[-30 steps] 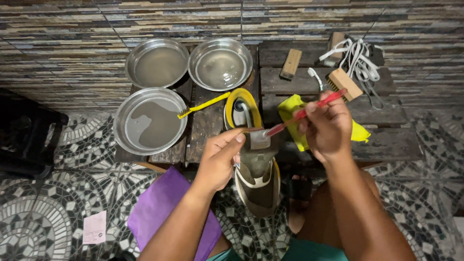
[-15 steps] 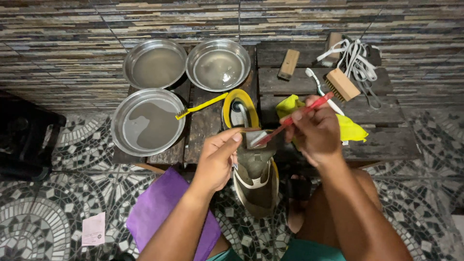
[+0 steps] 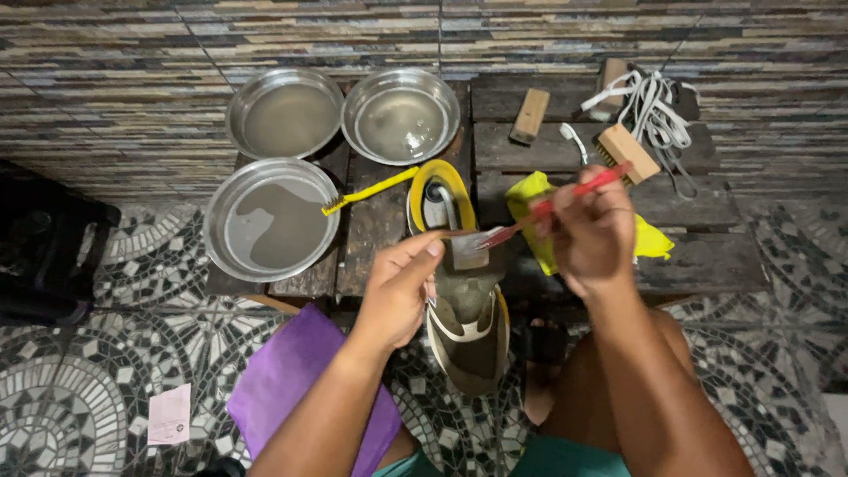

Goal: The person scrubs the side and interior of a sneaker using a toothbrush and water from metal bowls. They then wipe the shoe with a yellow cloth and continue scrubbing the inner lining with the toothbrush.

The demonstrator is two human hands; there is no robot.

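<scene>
Your right hand (image 3: pixel 594 231) has moved a bit to the left since half a second ago, and the red brush (image 3: pixel 548 208) now lies flatter, with its head right at the shoe (image 3: pixel 465 314). Your left hand (image 3: pixel 402 287) has stayed on the shoe.

You hold the shoe in front of your knees, just past the near edge of the table (image 3: pixel 707 256). It is grey-green with a pale rim, and it looks dirty. Your left grip is closed on it, with the thumb pressed on the tongue. Your right grip is closed tight on the red brush, and its bristles touch the tongue near your thumb.

A second shoe (image 3: pixel 440 199) with a yellow rim stands on the table just behind the one you hold. A yellow brush (image 3: pixel 367 190) lies beside it, with its head on the edge of the near pan (image 3: pixel 269 221). Two more pans (image 3: pixel 283 115) (image 3: pixel 399 115) sit behind, and all three hold cloudy water. A yellow cloth (image 3: pixel 530 199) lies under your right hand. Farther back are a wood brush (image 3: pixel 625 152), a small wood block (image 3: pixel 530 115) and white laces (image 3: pixel 658 110). A purple cloth (image 3: pixel 296 380) lies on the floor by your left arm, near a small pink paper (image 3: pixel 168 413).

Your right hand hides most of the yellow cloth. The dark thing at the far left is cut off, and you cannot tell what it is.
</scene>
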